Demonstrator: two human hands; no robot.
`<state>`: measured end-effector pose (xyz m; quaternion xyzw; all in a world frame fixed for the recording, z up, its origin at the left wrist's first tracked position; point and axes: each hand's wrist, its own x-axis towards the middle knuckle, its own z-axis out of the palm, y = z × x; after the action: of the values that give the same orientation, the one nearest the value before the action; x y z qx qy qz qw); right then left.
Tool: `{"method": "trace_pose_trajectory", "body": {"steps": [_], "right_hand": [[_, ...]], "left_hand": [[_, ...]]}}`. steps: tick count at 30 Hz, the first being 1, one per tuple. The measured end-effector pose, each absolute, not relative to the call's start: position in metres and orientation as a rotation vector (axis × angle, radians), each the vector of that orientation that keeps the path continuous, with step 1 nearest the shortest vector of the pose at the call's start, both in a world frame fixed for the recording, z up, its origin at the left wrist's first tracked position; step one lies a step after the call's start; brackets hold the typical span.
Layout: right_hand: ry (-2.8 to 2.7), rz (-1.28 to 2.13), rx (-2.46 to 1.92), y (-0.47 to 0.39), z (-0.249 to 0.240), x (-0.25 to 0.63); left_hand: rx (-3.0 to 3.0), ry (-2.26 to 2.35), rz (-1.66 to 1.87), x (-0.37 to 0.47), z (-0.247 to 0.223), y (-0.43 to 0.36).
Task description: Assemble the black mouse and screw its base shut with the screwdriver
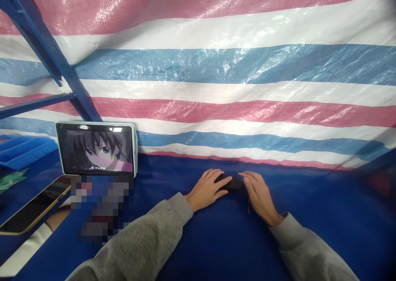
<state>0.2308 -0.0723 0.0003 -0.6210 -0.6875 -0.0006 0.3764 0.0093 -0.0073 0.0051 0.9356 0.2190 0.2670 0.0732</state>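
Observation:
A small dark rounded object [234, 184] lies on the dark blue surface between my hands; its exact kind I cannot make out. My left hand [208, 190] rests palm down at its left end, fingers spread, with fingertips touching its edge. On the other side, my right hand [257, 193] has its fingers stretched out along the right end of the object. Contact there is hard to judge. A thin light strand hangs down just below the right fingers. Both of my sleeves are grey.
A tablet [95, 149] in a pale case stands at the left, playing a cartoon. Near it are a phone [35, 207], a white sleeve [29, 248] and a pixelated patch. Striped plastic sheeting [232, 66] hangs behind, beside a blue frame post [51, 52].

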Motion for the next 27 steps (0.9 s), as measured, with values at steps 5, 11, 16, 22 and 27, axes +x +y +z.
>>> {"method": "trace_pose_trajectory", "body": {"steps": [5, 11, 16, 22, 27], "right_hand": [[-1.836, -0.291, -1.915, -0.069, -0.002, 0.236], [-1.933, -0.237, -2.163, -0.066, 0.001, 0.240], [-1.746, -0.130, -1.963, -0.052, 0.050, 0.245], [-1.742, 0.260, -1.616, -0.045, 0.120, 0.224], [-1.920, 0.192, -1.636, -0.056, 0.124, 0.213]], "left_hand": [[2.831, 0.635, 0.773, 0.010, 0.007, -0.009], [2.839, 0.662, 0.783, 0.012, 0.007, -0.010], [2.868, 0.673, 0.772, 0.013, 0.007, -0.011], [2.889, 0.669, 0.791, 0.013, 0.005, -0.009], [2.904, 0.599, 0.774, 0.013, 0.005, -0.009]]}}
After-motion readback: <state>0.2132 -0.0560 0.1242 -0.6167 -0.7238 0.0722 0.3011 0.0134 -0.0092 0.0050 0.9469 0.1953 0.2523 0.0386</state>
